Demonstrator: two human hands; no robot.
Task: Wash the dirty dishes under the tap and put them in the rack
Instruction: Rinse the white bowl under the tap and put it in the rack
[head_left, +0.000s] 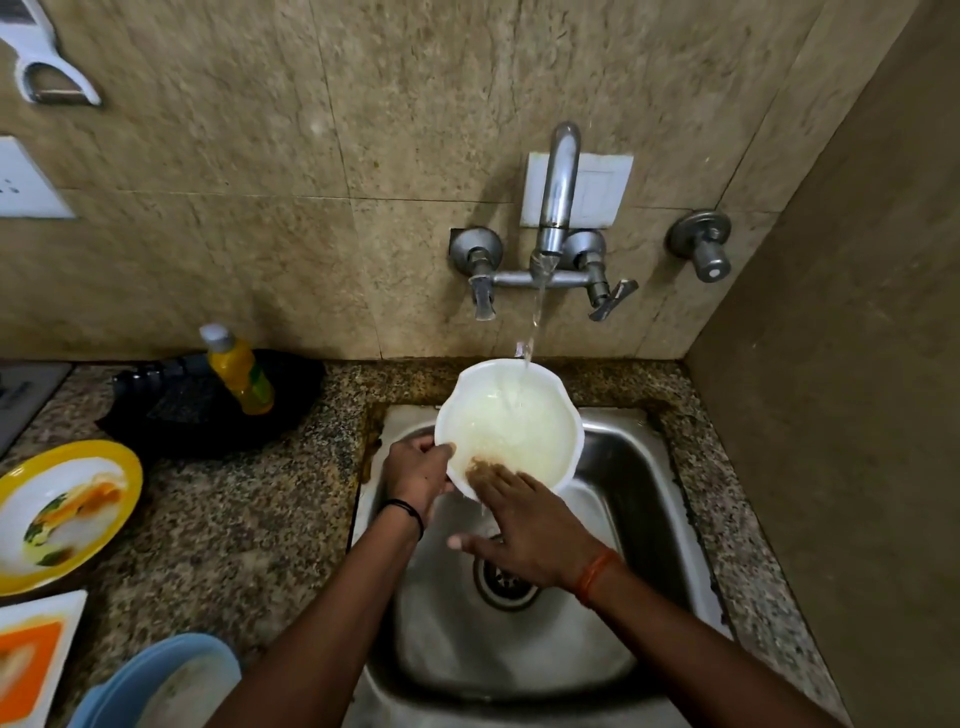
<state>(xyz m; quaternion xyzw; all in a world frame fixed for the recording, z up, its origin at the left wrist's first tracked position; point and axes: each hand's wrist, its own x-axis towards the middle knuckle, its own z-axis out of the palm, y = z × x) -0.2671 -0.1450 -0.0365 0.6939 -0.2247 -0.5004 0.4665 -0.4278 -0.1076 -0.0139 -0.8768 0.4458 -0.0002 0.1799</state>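
Running from the tap (558, 197), a thin stream of water falls into a white bowl (511, 423) held over the sink (649, 499). The left hand (415, 473) has its grip closed on the bowl's left rim, thumb over the edge and fingers curled underneath. The right hand (524, 530) is open, its fingers straight and pressed flat inside the bowl's near wall, right on a brown smear of food; its thumb sticks out to the left, clear of the bowl. Water pools pale in the bottom of the bowl, and a trickle spills off its near edge toward the drain (501, 584).

A black band sits on the left wrist, an orange thread on the right.

On the speckled stone surface (228, 509) left of the sink, more dirty dishes wait: a yellow-rimmed plate (62, 512) with orange and green smears, a square white plate (36, 654) stained orange at the bottom left corner, and a blue plate (156, 680) just beside it at the lower edge. Farther back, near the wall, a yellow bottle (239, 371) with a grey cap stands on a black tray (208, 405). A second valve (704, 244) is fixed to the wall to the right of the tap, well apart from it.
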